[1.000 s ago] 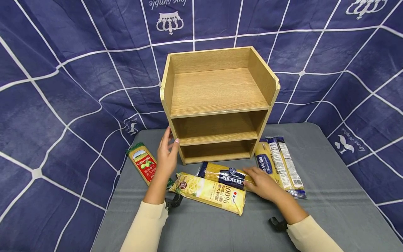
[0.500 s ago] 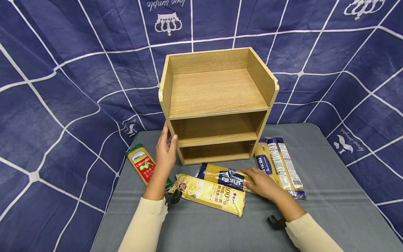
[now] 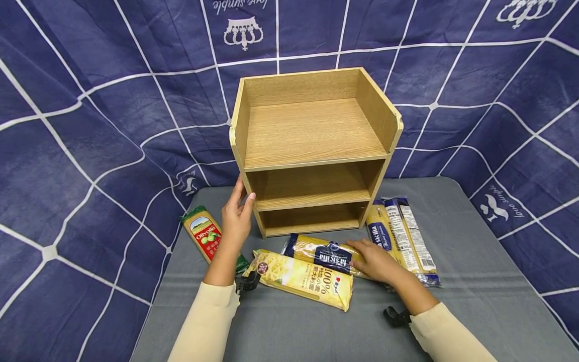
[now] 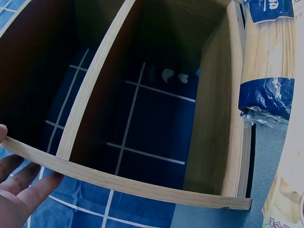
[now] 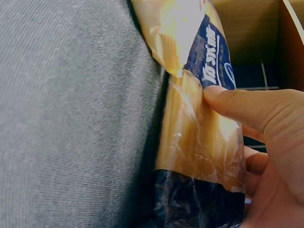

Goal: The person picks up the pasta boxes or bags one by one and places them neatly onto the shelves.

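A small wooden shelf (image 3: 312, 163) with two compartments below an uncovered top stands at the back. My left hand (image 3: 236, 221) holds its left side panel, thumb at the front edge and fingers along the outer face, as the left wrist view also shows. In front of the shelf lies a blue-banded packet of spaghetti (image 3: 323, 253). My right hand (image 3: 377, 261) grips the right end of this packet, its thumb (image 5: 237, 102) on top and fingers at the far side. A yellow pasta packet (image 3: 303, 279) lies against the spaghetti, nearer the person.
Left of the shelf lies a green and red pasta packet (image 3: 205, 234), partly behind the left arm. Two more blue-ended pasta packets (image 3: 402, 239) lie side by side at the right. Everything rests on a grey cloth (image 3: 470, 281), with blue checked curtain (image 3: 452, 75) around it.
My left hand has shifted slightly up along the shelf's side panel. The right hand and the packets have hardly moved.
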`<state>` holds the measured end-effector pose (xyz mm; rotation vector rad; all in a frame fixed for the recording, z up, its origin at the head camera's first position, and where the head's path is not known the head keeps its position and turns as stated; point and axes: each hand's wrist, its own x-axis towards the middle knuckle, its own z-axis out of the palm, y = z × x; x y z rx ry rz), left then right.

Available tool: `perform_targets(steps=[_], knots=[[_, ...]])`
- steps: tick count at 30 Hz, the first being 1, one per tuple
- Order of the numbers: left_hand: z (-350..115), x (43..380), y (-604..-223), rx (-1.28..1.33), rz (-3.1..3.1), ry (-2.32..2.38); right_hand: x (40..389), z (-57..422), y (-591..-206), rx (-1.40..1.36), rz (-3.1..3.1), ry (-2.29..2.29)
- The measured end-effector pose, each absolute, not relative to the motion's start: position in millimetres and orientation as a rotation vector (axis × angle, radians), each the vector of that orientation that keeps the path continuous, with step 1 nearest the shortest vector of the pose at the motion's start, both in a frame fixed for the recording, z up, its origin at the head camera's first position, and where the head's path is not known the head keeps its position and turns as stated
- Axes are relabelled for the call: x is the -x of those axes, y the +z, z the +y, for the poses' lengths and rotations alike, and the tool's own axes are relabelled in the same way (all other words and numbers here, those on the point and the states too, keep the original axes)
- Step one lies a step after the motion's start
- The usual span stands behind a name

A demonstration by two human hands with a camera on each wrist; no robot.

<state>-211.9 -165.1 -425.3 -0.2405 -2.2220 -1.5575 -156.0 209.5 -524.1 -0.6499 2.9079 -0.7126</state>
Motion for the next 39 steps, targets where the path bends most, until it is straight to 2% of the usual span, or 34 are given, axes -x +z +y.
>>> perform_targets(steps=[20, 30, 39], knots=[[-170.4, 210.8, -423.1, 0.229, -2.304, -1.592, 150.1, 203.9, -516.4, 0.704, 2.896, -0.71], [-161.4, 189.3, -391.0, 0.206, -2.35, -1.614, 146.5, 205.6, -514.5, 0.793, 2.881, -0.75], [-161.0, 188.6, -390.8, 0.201, -2.359, -1.599, 142.7, 206.7, -509.9, 0.87, 2.93, -0.785]])
